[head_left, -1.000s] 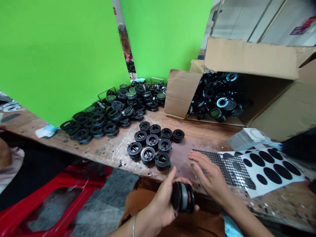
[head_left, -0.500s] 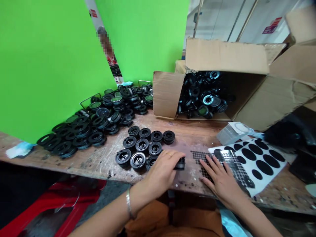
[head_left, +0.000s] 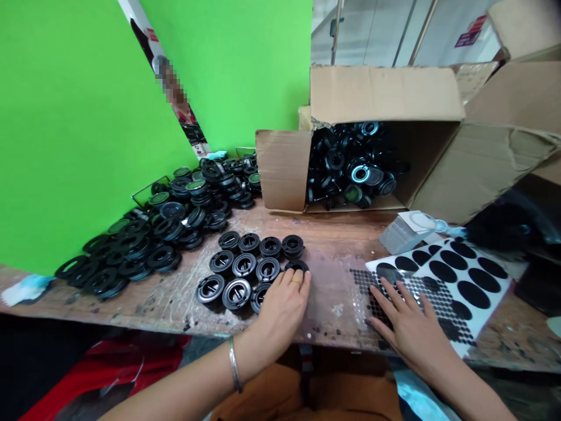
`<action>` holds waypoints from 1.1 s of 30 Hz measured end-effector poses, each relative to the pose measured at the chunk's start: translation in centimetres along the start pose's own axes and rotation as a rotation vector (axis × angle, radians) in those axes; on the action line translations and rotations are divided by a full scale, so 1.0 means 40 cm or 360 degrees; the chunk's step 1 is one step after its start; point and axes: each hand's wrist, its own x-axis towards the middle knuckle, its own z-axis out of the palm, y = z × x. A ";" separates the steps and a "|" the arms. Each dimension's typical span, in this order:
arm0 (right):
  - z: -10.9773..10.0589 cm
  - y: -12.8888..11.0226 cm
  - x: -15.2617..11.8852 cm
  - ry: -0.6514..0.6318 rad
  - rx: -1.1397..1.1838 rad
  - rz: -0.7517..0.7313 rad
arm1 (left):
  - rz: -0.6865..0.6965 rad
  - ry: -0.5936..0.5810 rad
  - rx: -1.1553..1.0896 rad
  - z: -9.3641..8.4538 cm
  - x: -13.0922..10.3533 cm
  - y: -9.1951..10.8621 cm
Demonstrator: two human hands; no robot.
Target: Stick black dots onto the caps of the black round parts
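Before you, bright green partition panels stand behind your scuffed wooden worktable, with a pale wall beyond at right and a red plastic chair below at left.

The left grip hides most of one black disc and part of another disc; whether it clasps the first is unclear. The right grip covers some of the dotted sheet. The depths of the carton are dark, a wall sign is too small to read, and the bottom edge cuts the red stool.
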 end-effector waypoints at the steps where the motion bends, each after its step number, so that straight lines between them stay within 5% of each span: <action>1: -0.001 -0.004 0.002 -0.0019 -0.0007 0.0026 | -0.0022 0.0005 0.0017 0.001 0.001 -0.001; 10: -0.013 0.006 0.052 -0.0238 0.0215 -0.0014 | -0.0177 0.0006 -0.0007 -0.007 0.028 0.004; 15: -0.037 0.052 0.065 -0.0403 0.0353 -0.0067 | -0.0054 0.0273 -0.0243 0.017 -0.024 0.027; 18: -0.080 0.069 0.109 -0.0309 0.0567 -0.0161 | 0.0090 0.0340 -0.0480 0.057 -0.065 0.056; 22: -0.156 0.046 0.260 -0.0059 0.0938 -0.0204 | 0.0192 0.0341 -0.0596 0.123 -0.085 0.081; 25: -0.180 0.004 0.416 -0.0040 0.1069 0.0083 | 0.0243 0.0312 -0.0670 0.162 -0.080 0.078; 29: -0.141 -0.044 0.604 0.0011 0.0987 0.0399 | 0.0244 0.0306 -0.0815 0.182 -0.076 0.068; 33: -0.091 -0.081 0.718 -0.0040 0.0868 0.0687 | 0.0203 0.0316 -0.0942 0.175 -0.079 0.063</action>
